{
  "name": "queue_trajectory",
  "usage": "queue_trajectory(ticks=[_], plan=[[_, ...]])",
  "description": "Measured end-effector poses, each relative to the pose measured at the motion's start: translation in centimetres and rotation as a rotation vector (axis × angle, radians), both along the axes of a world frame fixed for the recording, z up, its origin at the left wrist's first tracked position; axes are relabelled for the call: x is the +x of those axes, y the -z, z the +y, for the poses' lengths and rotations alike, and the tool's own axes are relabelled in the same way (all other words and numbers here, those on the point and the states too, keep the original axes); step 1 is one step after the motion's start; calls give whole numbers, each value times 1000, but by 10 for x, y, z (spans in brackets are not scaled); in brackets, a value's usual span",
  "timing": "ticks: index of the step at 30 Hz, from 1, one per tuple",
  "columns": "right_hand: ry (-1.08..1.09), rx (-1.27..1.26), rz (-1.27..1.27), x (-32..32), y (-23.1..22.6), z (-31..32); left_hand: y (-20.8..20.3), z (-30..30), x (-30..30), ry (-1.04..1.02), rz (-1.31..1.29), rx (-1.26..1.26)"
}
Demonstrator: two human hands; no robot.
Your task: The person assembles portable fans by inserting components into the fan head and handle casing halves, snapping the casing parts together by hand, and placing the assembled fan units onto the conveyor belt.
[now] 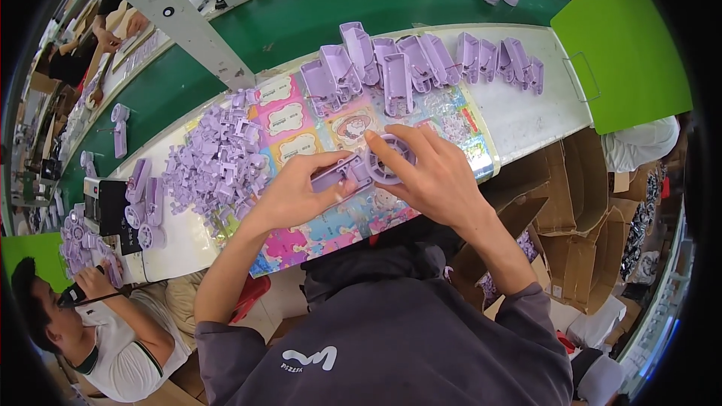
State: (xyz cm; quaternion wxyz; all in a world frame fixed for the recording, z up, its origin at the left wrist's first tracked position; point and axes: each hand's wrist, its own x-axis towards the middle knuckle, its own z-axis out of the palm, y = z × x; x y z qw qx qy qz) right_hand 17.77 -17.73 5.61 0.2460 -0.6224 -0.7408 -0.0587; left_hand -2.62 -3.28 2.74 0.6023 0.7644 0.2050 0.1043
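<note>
2 bare hands hold 1 light-purple plastic part [362, 171] over the near half of a colourful printed sheet [289, 244]. The left hand [295, 189] pinches its long handle between thumb and fingers; the right hand [440, 179] grips its round, spoked end, fingers curved around the rim. Good handling probably means steadying the handle on the left and keeping right-hand pressure even. Small purple pieces [218, 154] heap left; purple shells [396, 81] line the far side.
</note>
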Motion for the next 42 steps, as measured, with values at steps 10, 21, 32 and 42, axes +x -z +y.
queue_trajectory(ticks=[10,21,32,42], plan=[[17,74,-2,-5,9,0,3,-6,3,-150,74,-87],[253,196,568,15,52,25,10,55,11,-365,-275,-27],[255,-13,289,26,121,25,86,280,119,-953,314,468],[216,-24,276,14,122,37,123,318,87,-1034,432,535]])
